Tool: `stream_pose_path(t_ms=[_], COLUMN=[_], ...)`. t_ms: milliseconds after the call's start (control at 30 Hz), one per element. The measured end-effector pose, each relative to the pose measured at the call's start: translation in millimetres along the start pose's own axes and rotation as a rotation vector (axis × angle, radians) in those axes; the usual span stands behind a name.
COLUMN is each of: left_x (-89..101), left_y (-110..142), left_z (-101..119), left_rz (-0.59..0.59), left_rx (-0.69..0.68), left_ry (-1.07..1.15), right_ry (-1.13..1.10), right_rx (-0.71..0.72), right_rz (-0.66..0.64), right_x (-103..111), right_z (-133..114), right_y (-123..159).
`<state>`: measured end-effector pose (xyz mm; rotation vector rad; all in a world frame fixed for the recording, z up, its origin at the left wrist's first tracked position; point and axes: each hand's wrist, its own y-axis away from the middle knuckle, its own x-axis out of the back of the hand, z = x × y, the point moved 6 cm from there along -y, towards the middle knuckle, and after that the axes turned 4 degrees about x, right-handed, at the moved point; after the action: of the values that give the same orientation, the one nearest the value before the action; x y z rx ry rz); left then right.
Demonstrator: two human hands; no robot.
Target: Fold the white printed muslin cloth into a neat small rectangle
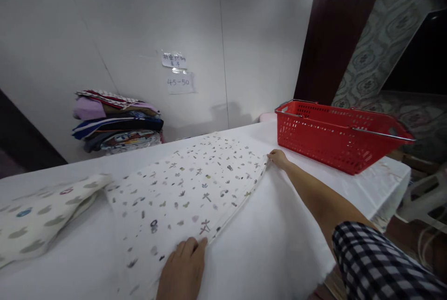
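A white cloth [188, 183] printed with small palm trees and other motifs lies spread flat over the white-covered table. My left hand [185, 267] is at its near edge, with fingers curled over the hem and the fingertips partly hidden. At the cloth's right corner, my right hand [278, 158] pinches the edge between thumb and fingers. The near hem runs fairly straight between both hands. To the left, a cream cloth [52, 216] with grey apple shapes lies loosely bunched, touching or close to the printed cloth's left side.
A red plastic basket [324, 137] with metal handles stands on the table's right end. Folded fabrics [117, 120] are stacked by the wall at the back left. Paper signs [180, 83] hang on the wall. A white plastic stool [422, 202] is beyond the table's right edge.
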<state>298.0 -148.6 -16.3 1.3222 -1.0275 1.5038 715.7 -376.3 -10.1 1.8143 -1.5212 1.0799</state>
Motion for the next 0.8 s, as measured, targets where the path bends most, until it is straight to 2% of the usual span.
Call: stream_pose_path(t_ms=[300, 533, 667, 800], left_x=[-2.4, 5.5, 10.5, 14.1], left_y=[-2.5, -1.9, 1.2, 5.4], left_z=[-1.5, 3.9, 8.0, 10.6], left_rz=[0.006, -0.008, -0.038, -0.014], left_rx=[-0.011, 0.012, 0.033, 0.050], left_ry=[0.013, 0.007, 0.029, 0.075], right_ry=[0.019, 0.085, 0.203, 0.358], right_rx=[-0.003, 0.005, 0.064, 0.172], right_rz=[-0.080, -0.154, -0.179, -0.197], right_x=[-3.8, -5.8, -5.3, -3.8], right_z=[4.3, -1.8, -9.2, -22.4], right_y=[-4.1, 0.0, -1.0, -0.8])
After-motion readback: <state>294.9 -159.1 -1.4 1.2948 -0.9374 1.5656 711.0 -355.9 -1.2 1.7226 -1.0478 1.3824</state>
